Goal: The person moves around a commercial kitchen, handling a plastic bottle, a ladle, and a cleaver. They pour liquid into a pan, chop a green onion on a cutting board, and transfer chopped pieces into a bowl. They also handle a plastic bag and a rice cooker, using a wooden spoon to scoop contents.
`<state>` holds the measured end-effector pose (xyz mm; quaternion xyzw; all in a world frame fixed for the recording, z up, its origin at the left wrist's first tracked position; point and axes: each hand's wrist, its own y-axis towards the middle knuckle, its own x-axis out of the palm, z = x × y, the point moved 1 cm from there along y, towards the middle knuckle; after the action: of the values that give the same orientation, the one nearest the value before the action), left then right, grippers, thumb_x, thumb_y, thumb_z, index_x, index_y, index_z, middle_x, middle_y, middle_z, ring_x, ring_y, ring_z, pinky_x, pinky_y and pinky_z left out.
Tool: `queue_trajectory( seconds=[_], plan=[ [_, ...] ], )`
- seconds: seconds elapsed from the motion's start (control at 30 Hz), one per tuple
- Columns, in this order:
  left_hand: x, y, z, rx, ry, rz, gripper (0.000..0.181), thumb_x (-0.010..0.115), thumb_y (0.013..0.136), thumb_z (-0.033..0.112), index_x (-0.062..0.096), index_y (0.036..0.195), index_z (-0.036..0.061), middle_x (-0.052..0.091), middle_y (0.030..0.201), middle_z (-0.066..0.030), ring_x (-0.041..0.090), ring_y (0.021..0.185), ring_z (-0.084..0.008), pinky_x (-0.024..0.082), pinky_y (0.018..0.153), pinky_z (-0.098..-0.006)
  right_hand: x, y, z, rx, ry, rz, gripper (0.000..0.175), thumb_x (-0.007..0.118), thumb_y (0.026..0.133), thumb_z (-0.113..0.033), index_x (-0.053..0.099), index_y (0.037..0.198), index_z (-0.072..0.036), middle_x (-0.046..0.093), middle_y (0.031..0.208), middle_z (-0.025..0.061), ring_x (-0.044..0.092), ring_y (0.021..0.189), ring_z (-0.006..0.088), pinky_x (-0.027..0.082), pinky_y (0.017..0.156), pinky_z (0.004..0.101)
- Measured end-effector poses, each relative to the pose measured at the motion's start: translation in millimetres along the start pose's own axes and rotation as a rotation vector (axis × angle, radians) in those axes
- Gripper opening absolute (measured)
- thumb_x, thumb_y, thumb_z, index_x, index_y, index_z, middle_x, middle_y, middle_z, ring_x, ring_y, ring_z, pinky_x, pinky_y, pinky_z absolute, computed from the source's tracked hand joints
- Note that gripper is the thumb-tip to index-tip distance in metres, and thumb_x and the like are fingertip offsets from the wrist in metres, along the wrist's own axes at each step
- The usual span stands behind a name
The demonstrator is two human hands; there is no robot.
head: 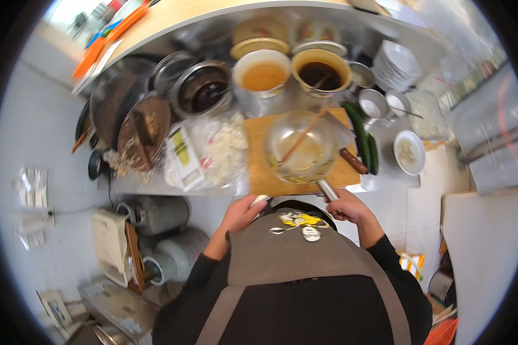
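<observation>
My right hand (349, 206) grips the metal handle (328, 189) of a round steel pan (295, 140). The pan rests on a wooden cutting board (257, 179), with bits of yellowish food along its inner wall. A pair of wooden chopsticks (304, 136) leans across it. Behind the pan's right side lies a cleaver with a brown wooden handle (353, 161), its blade partly hidden. My left hand (241, 213) is at the front edge of the board, fingers curled near a small white thing (259, 200), too blurred to name or to tell if held.
Cucumbers (360, 136) lie right of the board, near a white bowl (409, 153). Sauce basins (262, 72) and stacked bowls (396, 64) stand behind. Leftward are a mandoline slicer (184, 157), bagged pale slices (226, 146) and a round chopping block (144, 129) bearing a cleaver. Gas cylinders (164, 215) stand below.
</observation>
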<state>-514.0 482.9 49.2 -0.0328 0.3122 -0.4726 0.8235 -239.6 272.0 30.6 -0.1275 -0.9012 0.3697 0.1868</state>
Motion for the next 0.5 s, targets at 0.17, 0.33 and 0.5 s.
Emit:
queue_trajectory(
  seconds=[0.17, 0.33, 0.5],
  plan=[
    [-15.9, 1.4, -14.1, -0.005, 0.064, -0.096, 0.043, 0.059, 0.094, 0.051, 0.065, 0.104, 0.0095, 0.067, 0.087, -0.0163, 0.065, 0.083, -0.0346, 0.050, 0.071, -0.0409, 18.6, -10.5, -14.4, 0.013, 0.013, 0.030, 0.031, 0.064, 0.068, -0.001, 0.052, 0.096, -0.002, 0.051, 0.059, 0.0031, 0.043, 0.039, 0.0113, 0.030, 0.035, 0.0256],
    [-32.9, -12.4, -34.5, 0.045, -0.005, -0.032, 0.043, 0.059, 0.093, 0.053, 0.065, 0.103, 0.0113, 0.068, 0.090, -0.0161, 0.065, 0.086, -0.0366, 0.050, 0.072, -0.0430, 57.3, 11.1, -40.1, 0.011, -0.031, -0.110, 0.032, 0.064, 0.068, -0.001, 0.053, 0.098, 0.000, 0.049, 0.059, 0.0038, 0.042, 0.039, 0.0110, 0.030, 0.034, 0.0258],
    [-45.5, -33.2, -52.6, 0.077, -0.032, 0.083, 0.033, 0.065, 0.094, 0.040, 0.065, 0.103, 0.0077, 0.068, 0.082, -0.0113, 0.065, 0.073, -0.0205, 0.050, 0.068, -0.0340, 119.3, 73.4, -72.4, 0.026, -0.148, -0.311, 0.028, 0.064, 0.070, -0.003, 0.053, 0.096, -0.001, 0.048, 0.058, 0.0033, 0.042, 0.038, 0.0105, 0.028, 0.034, 0.0261]
  ],
)
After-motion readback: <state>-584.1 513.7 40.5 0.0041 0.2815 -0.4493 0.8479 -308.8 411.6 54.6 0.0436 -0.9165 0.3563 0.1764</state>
